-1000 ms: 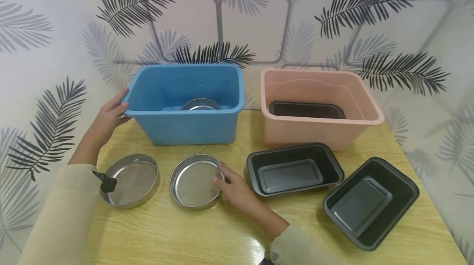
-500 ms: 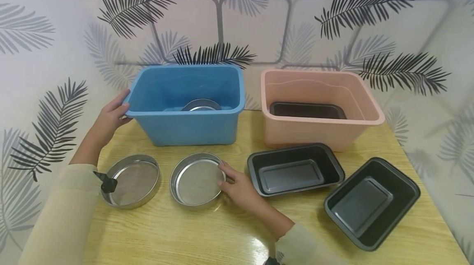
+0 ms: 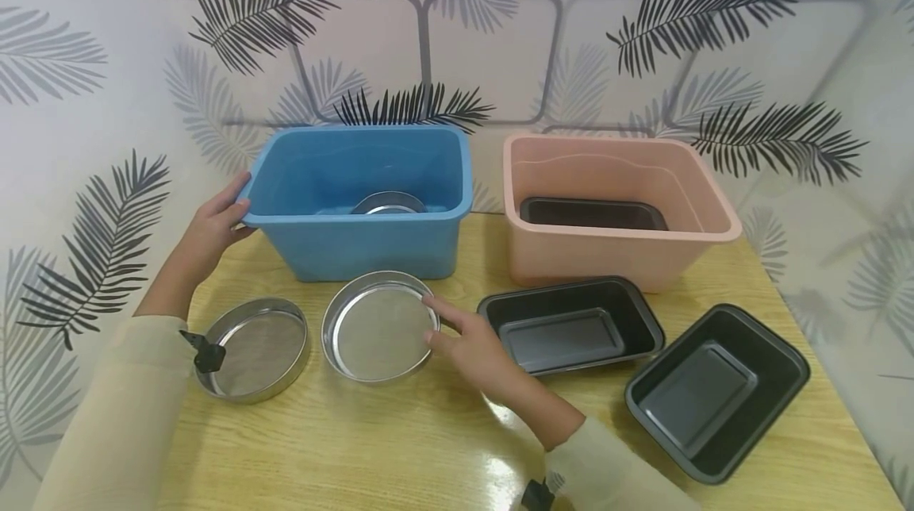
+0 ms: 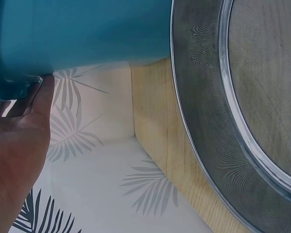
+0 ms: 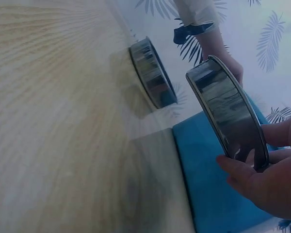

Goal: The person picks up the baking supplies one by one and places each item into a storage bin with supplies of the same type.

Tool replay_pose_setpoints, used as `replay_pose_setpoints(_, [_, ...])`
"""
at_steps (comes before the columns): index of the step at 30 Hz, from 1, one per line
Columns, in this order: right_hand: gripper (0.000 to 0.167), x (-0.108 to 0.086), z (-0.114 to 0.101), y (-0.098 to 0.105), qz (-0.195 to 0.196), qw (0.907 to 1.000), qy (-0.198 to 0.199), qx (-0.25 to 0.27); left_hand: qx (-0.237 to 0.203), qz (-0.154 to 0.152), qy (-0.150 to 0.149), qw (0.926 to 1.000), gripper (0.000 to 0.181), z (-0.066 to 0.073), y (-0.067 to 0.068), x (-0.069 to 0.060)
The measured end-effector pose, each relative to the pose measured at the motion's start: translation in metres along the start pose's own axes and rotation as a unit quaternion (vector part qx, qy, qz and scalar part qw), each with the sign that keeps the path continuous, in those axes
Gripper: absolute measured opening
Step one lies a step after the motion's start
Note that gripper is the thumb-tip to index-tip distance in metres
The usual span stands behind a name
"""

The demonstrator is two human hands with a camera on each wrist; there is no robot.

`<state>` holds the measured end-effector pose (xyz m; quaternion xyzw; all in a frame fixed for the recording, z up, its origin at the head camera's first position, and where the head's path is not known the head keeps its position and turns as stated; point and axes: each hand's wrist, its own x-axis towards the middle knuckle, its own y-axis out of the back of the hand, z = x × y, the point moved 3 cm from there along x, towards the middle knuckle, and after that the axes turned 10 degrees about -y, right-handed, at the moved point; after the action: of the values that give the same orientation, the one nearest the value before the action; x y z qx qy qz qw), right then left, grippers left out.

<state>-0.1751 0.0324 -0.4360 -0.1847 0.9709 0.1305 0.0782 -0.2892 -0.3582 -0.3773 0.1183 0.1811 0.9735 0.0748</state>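
Observation:
My right hand (image 3: 474, 352) pinches the right rim of a round metal pan (image 3: 382, 328) in the head view; the right wrist view shows this pan (image 5: 228, 109) raised off the table, fingers around its side. My left hand (image 3: 214, 229) grips the left end of the blue bin (image 3: 371, 249). In the left wrist view that hand (image 4: 19, 145) has its fingers at the bin's rim. Inside the blue bin lies a round metal pan (image 3: 389, 200), partly hidden by the front wall. Another round pan (image 3: 257, 352) rests on the table below my left hand.
A pink bin (image 3: 593, 253) stands right of the blue one, with a dark pan (image 3: 593, 213) inside. Two dark rectangular pans (image 3: 560, 339) (image 3: 714, 392) lie on the wooden table (image 3: 343, 447) at the right. A patterned wall covering (image 3: 493, 59) is behind.
My right hand has lifted the middle round pan off the table, moving it slightly up toward the blue bin. My left hand stays on the bin.

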Motion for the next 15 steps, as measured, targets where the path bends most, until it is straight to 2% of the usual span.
replay_pose_setpoints(6, [0.052, -0.003, -0.024, 0.01, 0.008, 0.9998, 0.02, -0.002, -0.009, 0.0, -0.001, 1.0, 0.063, -0.003, 0.001, 0.0])
replay_pose_setpoints(15, [0.052, 0.006, -0.056, 0.037, -0.014, 0.9991, 0.041, -0.006, -0.017, 0.004, -0.004, 0.9998, 0.064, -0.004, 0.003, 0.0])
